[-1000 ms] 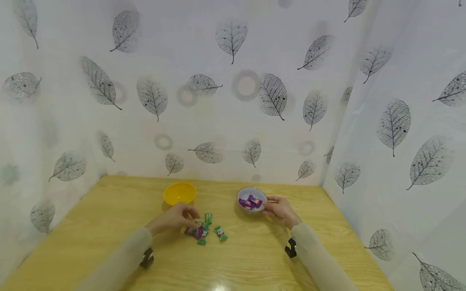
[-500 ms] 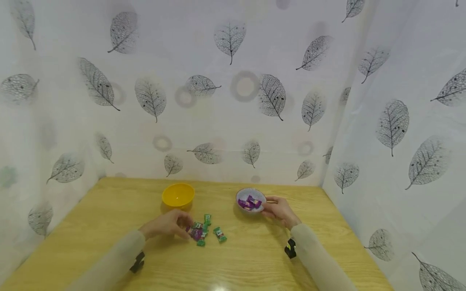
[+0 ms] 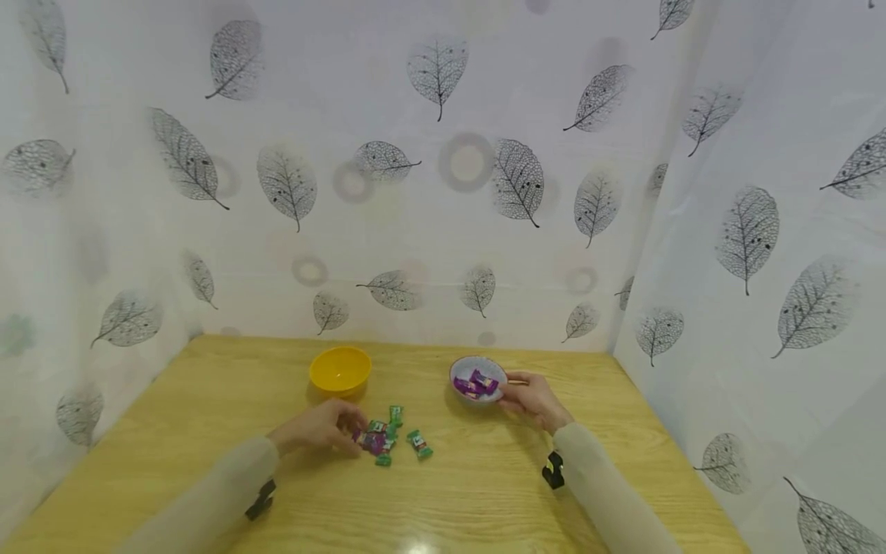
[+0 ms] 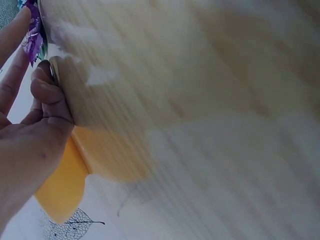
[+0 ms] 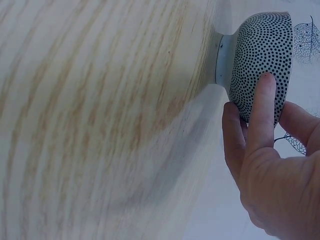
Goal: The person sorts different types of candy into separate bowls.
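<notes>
Purple and green candies (image 3: 377,443): pile on table (image 3: 477,492), one green candy (image 3: 418,444) apart.
Left hand (image 3: 317,428): at pile, fingers parted, I see nothing pinched.
Right hand (image 3: 531,400): gripping dotted bowl (image 5: 262,55) by its side, fingers against outer wall, probably keeping it steady.
Bowl contents: purple candies (image 3: 476,384).
Yellow bowl (image 3: 341,371): just beyond left hand, probably parked for easy reach.

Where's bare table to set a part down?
Free: the table between yellow bowl and dotted bowl; front centre, between the sleeves; left of the yellow bowl; right of the right hand. Crowded: around the candy pile, left hand at its edge, and the lone green candy.
</notes>
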Available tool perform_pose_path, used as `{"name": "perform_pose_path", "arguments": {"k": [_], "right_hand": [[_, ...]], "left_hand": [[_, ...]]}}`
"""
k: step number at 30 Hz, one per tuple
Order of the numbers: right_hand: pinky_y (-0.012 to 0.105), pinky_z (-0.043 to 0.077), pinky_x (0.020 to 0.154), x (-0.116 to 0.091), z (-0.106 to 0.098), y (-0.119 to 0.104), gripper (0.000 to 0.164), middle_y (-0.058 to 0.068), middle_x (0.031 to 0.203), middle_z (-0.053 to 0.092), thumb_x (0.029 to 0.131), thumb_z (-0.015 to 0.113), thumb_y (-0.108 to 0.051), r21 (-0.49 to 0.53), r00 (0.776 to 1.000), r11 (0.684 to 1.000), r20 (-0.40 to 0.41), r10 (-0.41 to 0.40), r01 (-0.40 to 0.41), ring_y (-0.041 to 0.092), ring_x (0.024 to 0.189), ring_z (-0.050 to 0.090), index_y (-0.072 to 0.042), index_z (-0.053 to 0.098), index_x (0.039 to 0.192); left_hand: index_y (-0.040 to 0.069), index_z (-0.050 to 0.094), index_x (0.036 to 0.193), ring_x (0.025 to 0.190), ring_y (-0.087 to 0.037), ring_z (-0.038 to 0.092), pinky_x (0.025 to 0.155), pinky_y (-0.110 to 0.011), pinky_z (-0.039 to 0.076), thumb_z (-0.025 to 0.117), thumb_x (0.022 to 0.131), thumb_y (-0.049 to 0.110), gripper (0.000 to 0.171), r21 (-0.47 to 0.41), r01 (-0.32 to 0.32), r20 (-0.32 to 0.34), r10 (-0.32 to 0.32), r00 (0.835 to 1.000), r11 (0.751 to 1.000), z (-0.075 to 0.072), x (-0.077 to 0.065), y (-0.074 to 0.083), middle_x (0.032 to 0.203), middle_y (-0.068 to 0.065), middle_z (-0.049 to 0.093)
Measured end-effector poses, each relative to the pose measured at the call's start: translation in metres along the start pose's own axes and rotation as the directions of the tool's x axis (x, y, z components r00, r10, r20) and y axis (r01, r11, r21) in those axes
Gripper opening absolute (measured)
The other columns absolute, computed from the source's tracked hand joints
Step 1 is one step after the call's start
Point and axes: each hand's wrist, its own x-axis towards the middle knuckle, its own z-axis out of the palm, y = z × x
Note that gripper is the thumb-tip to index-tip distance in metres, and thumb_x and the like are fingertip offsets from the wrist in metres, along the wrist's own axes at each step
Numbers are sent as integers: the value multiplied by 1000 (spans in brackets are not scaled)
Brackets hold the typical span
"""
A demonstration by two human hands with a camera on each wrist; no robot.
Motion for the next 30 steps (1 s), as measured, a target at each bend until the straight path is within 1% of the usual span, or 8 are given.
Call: {"name": "perform_pose_path", "arguments": {"k": [3,7,11,18,23,25,30], "right_hand": [[23,59,74,0,-1,0,50,35,124,58,95,59,-1,0,1000,1000,-4,-7,7,12,74,70,13,41,140],[23,59,72,0,-1,-1,49,36,123,57,95,58,0,4,1000,1000,-9,-14,14,12,73,70,13,42,139],[23,59,74,0,-1,-1,49,35,124,58,95,58,-1,-6,1000,1000,-10,-18,18,12,75,70,12,42,140],[23,59,73,2,0,1,47,36,125,57,95,58,0,-12,999,1000,-20,-27,27,12,74,70,12,44,138],[22,59,72,3,-1,1,46,34,125,58,95,58,-1,-9,999,1000,-34,-24,24,11,72,70,10,46,138],[23,59,72,2,-1,1,46,34,124,58,95,58,-1,-10,999,1000,-32,-24,24,11,72,70,11,45,138],[26,59,75,-1,0,0,49,34,120,60,95,59,-1,-12,1000,1000,-18,-15,15,13,74,71,13,43,138]], "left_hand": [[16,70,101,82,-17,53,70,-26,47,82,77,23,28,35,-14,-1,14,1000,999,2,4,0,88,-2,62],[17,70,97,82,-16,53,71,-27,47,82,77,21,24,57,-23,1,23,1000,998,5,7,-2,87,1,62],[15,69,97,81,-17,53,71,-26,46,82,76,19,24,67,-37,1,37,999,997,5,7,-2,88,0,62],[15,71,95,82,-17,55,72,-29,48,81,75,15,23,61,-8,-8,8,1000,998,6,8,0,89,1,65],[17,73,93,79,-15,56,69,-27,48,80,76,15,19,88,-16,-23,18,1000,996,6,7,4,86,4,66],[17,73,91,77,-14,56,68,-26,48,80,76,15,17,103,-21,-26,24,999,994,5,6,5,84,4,67],[17,73,91,76,-15,55,65,-26,48,80,76,17,17,87,8,-16,-7,1000,996,4,2,7,83,3,66]]}}
